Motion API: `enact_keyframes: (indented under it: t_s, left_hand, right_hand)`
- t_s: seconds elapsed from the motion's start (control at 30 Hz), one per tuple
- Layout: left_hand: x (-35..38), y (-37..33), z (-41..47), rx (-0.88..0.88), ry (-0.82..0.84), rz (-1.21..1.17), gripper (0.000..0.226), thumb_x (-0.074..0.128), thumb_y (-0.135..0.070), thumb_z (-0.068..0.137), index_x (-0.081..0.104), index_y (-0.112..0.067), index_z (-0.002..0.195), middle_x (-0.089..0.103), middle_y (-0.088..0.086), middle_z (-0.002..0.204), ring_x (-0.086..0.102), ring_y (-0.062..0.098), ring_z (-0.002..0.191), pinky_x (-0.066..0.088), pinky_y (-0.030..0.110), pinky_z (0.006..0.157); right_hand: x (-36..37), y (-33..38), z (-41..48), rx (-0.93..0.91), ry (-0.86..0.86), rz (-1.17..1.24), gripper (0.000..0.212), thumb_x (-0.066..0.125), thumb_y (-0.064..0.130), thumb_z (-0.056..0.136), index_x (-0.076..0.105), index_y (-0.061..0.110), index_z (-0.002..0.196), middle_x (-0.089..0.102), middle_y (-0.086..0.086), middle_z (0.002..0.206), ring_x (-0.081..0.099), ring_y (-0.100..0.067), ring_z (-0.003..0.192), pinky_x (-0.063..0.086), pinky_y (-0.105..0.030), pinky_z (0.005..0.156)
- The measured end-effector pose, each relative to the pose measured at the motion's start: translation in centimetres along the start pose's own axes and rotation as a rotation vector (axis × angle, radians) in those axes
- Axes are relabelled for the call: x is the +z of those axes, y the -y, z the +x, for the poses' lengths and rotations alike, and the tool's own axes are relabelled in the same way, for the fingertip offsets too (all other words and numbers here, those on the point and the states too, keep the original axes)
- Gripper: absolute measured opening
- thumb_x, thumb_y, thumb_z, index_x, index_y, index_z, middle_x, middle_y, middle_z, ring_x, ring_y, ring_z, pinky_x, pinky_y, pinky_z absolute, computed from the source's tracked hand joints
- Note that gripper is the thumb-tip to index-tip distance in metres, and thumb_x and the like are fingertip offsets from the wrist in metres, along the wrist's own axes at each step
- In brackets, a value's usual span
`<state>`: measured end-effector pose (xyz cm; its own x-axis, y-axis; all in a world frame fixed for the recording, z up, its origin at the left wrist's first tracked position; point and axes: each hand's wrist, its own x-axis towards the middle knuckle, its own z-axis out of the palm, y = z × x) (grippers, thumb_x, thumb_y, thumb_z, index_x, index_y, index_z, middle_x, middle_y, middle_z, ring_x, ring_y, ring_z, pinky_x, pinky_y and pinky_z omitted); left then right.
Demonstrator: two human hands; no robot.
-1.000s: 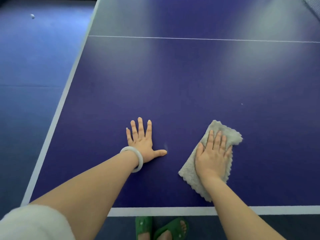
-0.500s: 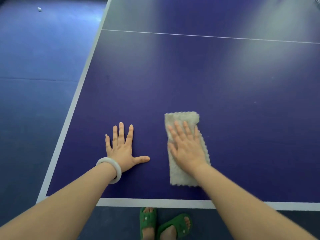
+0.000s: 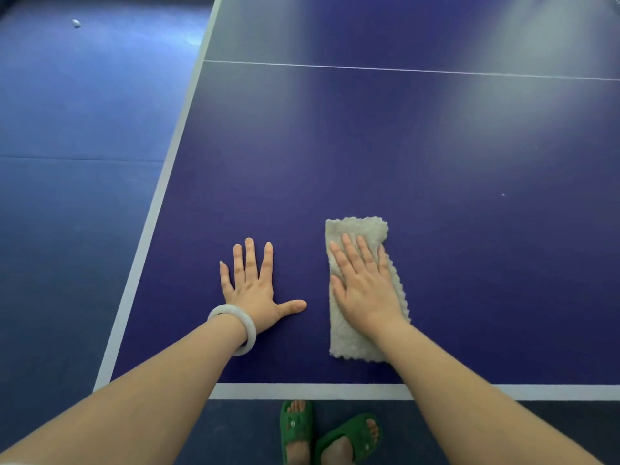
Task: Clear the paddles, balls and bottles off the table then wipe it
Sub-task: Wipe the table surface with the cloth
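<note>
- The right grip (image 3: 365, 286) is pressing flat on the grey cloth (image 3: 352, 340), fingers straight and close together, with nothing curled round it. The open palm is likely spreading weight so the whole pad is rubbing the surface (image 3: 402, 162), not just one edge.
- The cloth is lying folded into a long strip near the white edge line (image 3: 302, 391), its length running away from the person. That fold is probably giving a thick pad that fits under one palm.
- The left grip (image 3: 255, 290) is resting open on the surface just beside the cloth, fingers spread, thumb pointing toward it, holding nothing. It seems to be propping the person's lean.
- A pale bangle (image 3: 235, 327) is sitting on the left wrist, apart from the cloth.
- No paddles, balls or bottles are showing on the stretch of surface in view, so the clearing seems done and the wiping is going on near the left corner.
- A small white thing (image 3: 76, 23) is lying on the floor (image 3: 67, 196), well apart from the surface. It is too small to tell whether it is a ball.
</note>
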<state>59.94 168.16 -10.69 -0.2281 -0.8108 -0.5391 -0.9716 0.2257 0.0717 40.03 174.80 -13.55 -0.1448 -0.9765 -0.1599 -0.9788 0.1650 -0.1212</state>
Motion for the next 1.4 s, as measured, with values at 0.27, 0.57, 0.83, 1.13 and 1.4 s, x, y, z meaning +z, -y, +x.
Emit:
enact_keyframes:
  t_s: [0.27, 0.57, 0.83, 1.13, 1.4]
  left_hand:
    - [1.0, -0.2, 0.3, -0.004, -0.102, -0.073, 0.08, 0.021, -0.065, 0.097, -0.024, -0.03, 0.152, -0.037, 0.001, 0.156, -0.035, 0.023, 0.143, -0.018, 0.051, 0.118]
    - [1.4, -2.7, -1.7, 0.091, -0.21, -0.055, 0.072, 0.016, -0.063, 0.098, -0.013, -0.03, 0.155, -0.026, 0.002, 0.161, -0.024, 0.024, 0.148, -0.012, 0.049, 0.12]
    - [5.1, -14.4, -3.8, 0.247, -0.253, -0.013, 0.072, 0.015, -0.061, 0.099, -0.017, -0.026, 0.154, -0.028, 0.007, 0.16, -0.026, 0.028, 0.148, -0.011, 0.05, 0.121]
    - [7.2, -22.3, -3.3, -0.083, -0.383, -0.068, 0.069, 0.006, -0.055, 0.099, -0.015, -0.021, 0.155, -0.016, 0.013, 0.163, -0.016, 0.035, 0.15, -0.003, 0.057, 0.12]
    - [7.2, -22.7, -3.2, -0.104, -0.366, 0.024, 0.066, -0.004, -0.05, 0.097, -0.014, -0.019, 0.155, -0.015, 0.001, 0.164, -0.015, 0.031, 0.15, -0.003, 0.058, 0.12]
  right_hand:
    - [0.3, -3.0, -4.2, 0.617, -0.087, 0.055, 0.064, 0.011, 0.04, 0.1, 0.001, 0.017, 0.159, -0.006, -0.006, 0.166, -0.007, -0.027, 0.153, -0.001, -0.054, 0.122]
    - [1.4, -1.0, -6.6, 0.096, -0.035, 0.055, 0.064, 0.013, 0.047, 0.099, 0.003, 0.027, 0.159, -0.007, 0.005, 0.166, -0.014, -0.016, 0.151, -0.003, -0.048, 0.123]
    - [0.4, -9.4, -7.8, 0.465, -0.075, 0.029, 0.068, 0.005, 0.046, 0.096, -0.001, 0.021, 0.159, -0.006, -0.003, 0.166, -0.008, -0.023, 0.153, 0.0, -0.052, 0.123]
    - [-0.8, -21.5, -11.8, 0.263, 0.012, -0.001, 0.065, 0.007, 0.049, 0.097, -0.007, 0.029, 0.157, -0.015, 0.008, 0.165, -0.021, -0.013, 0.15, -0.003, -0.046, 0.124]
    - [-0.2, -18.6, -11.1, 0.102, -0.031, 0.02, 0.065, 0.017, 0.043, 0.1, 0.002, 0.02, 0.159, -0.005, -0.002, 0.166, -0.011, -0.022, 0.152, -0.001, -0.049, 0.122]
